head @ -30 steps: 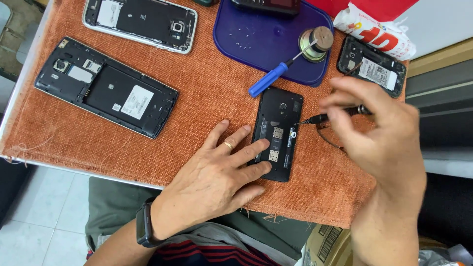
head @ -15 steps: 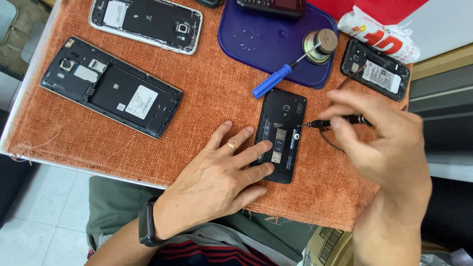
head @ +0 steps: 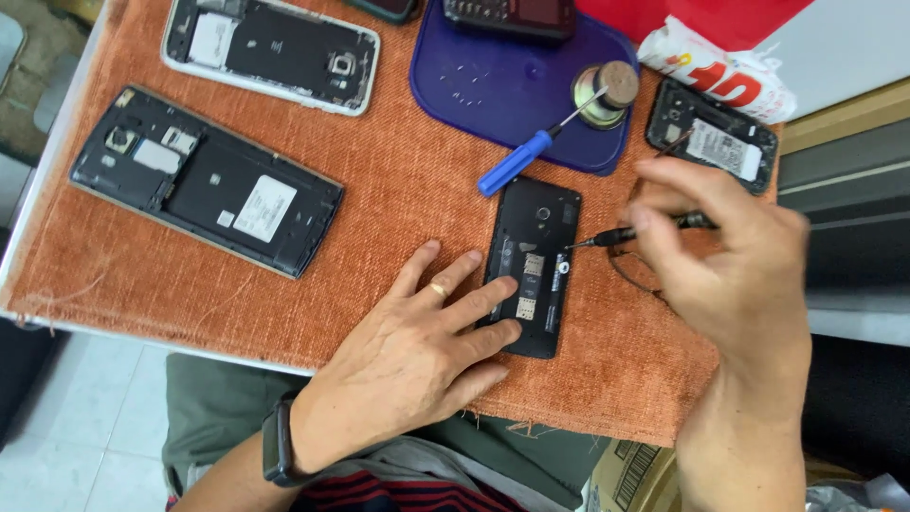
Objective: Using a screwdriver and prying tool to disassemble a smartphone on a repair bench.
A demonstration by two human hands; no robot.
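Observation:
A small black phone (head: 536, 228) with its back cover off lies on the orange cloth (head: 398, 190). My left hand (head: 417, 351) lies flat on the cloth, its fingertips pressing the phone's lower left side. My right hand (head: 730, 256) pinches a thin black screwdriver (head: 616, 235), whose tip touches the phone's right edge near the middle. A ring shows on my left hand and a dark watch on that wrist.
A blue-handled screwdriver (head: 517, 161) lies just above the phone, its tip at a round magnet (head: 607, 93) on a blue plastic lid (head: 502, 76). Two larger opened phones (head: 204, 180) (head: 270, 47) lie at the left, another opened phone (head: 713, 135) at the upper right.
My right hand has shifted slightly on the screwdriver while its tip stays at the phone's right edge. My left hand stays pressed on the phone.

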